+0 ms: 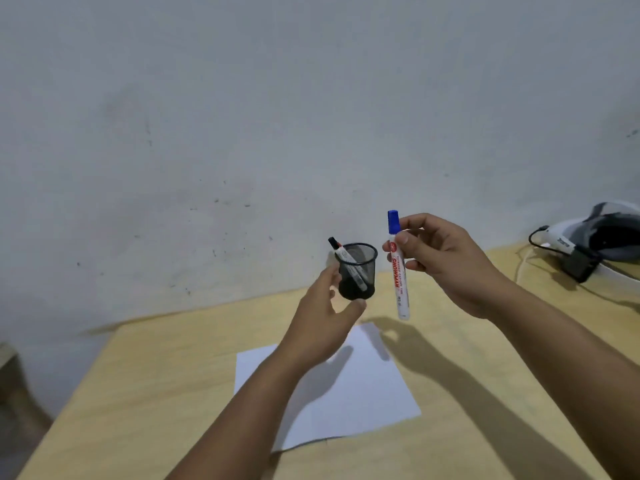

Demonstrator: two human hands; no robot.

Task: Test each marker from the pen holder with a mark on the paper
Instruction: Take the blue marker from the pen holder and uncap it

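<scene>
My right hand (pixel 446 265) holds a white marker with a blue cap (pixel 398 271) upright, cap on and pointing up, above the far edge of the paper. My left hand (pixel 322 323) curls around the base of a black mesh pen holder (pixel 356 271) at the back of the table; thumb and fingers lie against its lower sides. A black-capped marker (pixel 346 263) leans inside the holder, cap sticking out to the left. A white sheet of paper (pixel 346 386) lies flat on the table below both hands, with no marks visible on it.
The light wooden table (pixel 156 393) stands against a pale wall. At the far right lie a black and white device with a cable (pixel 568 251) and a grey strap. The floor shows at the left, past the table's edge.
</scene>
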